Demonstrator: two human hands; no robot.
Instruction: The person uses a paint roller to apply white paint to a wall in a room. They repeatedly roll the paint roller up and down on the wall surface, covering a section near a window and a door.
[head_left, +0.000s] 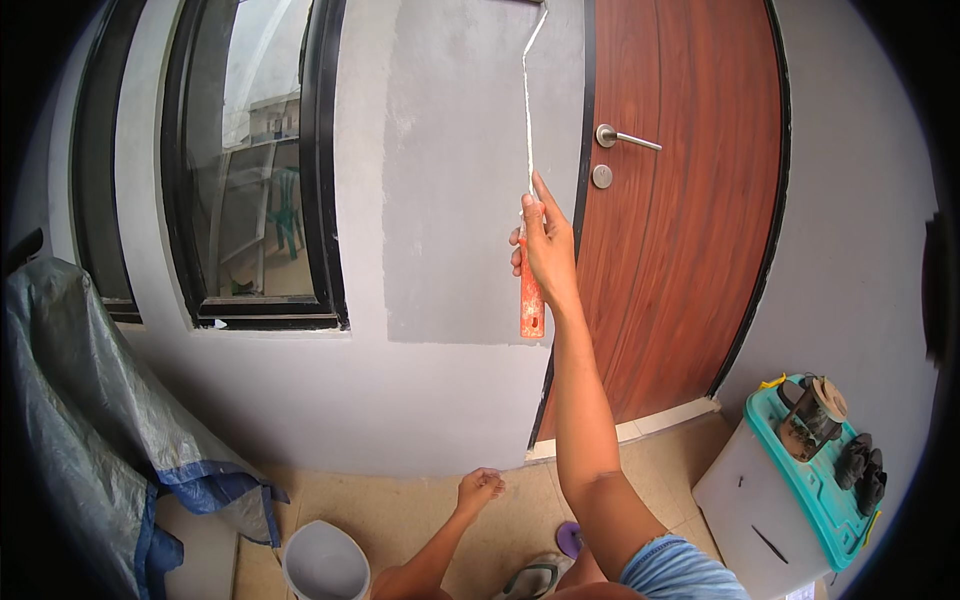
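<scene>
My right hand (551, 244) grips the worn orange handle (532, 296) of a paint roller, with the index finger stretched along its white-crusted metal rod (528, 112). Only a sliver of the roller head shows at the top edge of the view. Behind it, the wall bears a darker grey painted patch (457, 225) with a ragged left edge and a fairly straight lower edge. Low in front of me, my left hand (481, 489) hangs over the tiled floor with its fingers curled, and I see nothing in it. A bucket of grey paint (327, 562) stands to its left.
A wood-grain door (697, 247) with a metal lever handle (630, 139) adjoins the patch. Left is a black-framed window (324, 172), with a silver-blue tarpaulin (97, 375) below. At right, a storage box with a turquoise lid (814, 499) carries a lantern-like container (814, 420) and black shoes (861, 471).
</scene>
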